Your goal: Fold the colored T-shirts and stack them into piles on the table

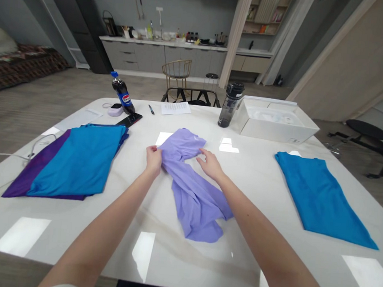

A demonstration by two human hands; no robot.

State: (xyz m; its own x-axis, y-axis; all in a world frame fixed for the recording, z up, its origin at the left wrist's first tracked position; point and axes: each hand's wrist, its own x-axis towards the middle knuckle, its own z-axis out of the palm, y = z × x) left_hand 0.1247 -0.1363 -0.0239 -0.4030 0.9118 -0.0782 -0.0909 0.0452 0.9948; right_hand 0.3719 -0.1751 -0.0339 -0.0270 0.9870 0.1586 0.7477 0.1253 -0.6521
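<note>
A lavender garment (195,193) lies rumpled and twisted in the middle of the white table (245,252). My left hand (154,159) is closed on its left edge, fingers pressed together over the cloth. At the garment's upper right, my right hand (210,163) has its thumb and fingers apart, with the fingertips at the cloth's edge. Folded blue cloth (81,160) rests on purple cloth (33,169) at the left. Another folded blue cloth (325,197) is flat on the right side.
Along the back stand a cola bottle (123,94), a dark tumbler (231,106) and a white box (276,122). A phone (130,120), pen (151,109) and paper (176,108) lie nearby. A white cable (4,155) crosses the left edge.
</note>
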